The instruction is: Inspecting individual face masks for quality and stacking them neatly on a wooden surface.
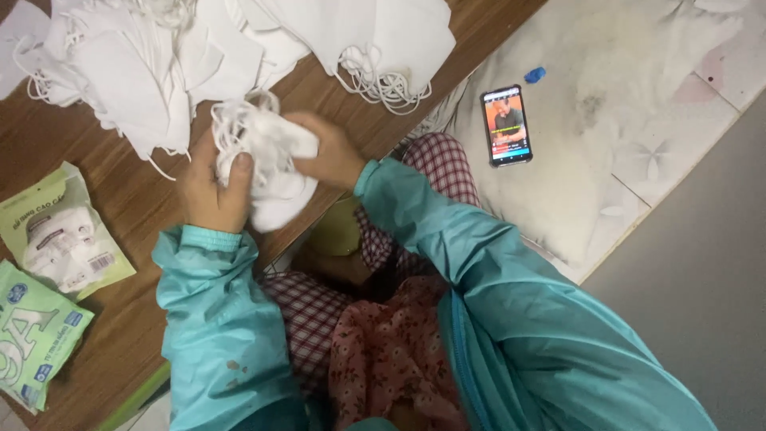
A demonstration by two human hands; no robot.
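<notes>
Both my hands grip a bunch of white face masks (275,164) with tangled ear loops, over the near edge of a low wooden table (128,199). My left hand (211,187) clasps the bunch from the left, thumb on top. My right hand (331,152) presses it from the right. Both arms wear teal jacket sleeves.
A large heap of loose white masks (199,48) covers the far part of the table. Two green-and-clear packets (56,231) (32,331) lie at the table's left. On the pale floor mat to the right lie a lit phone (506,125) and a small blue object (535,75).
</notes>
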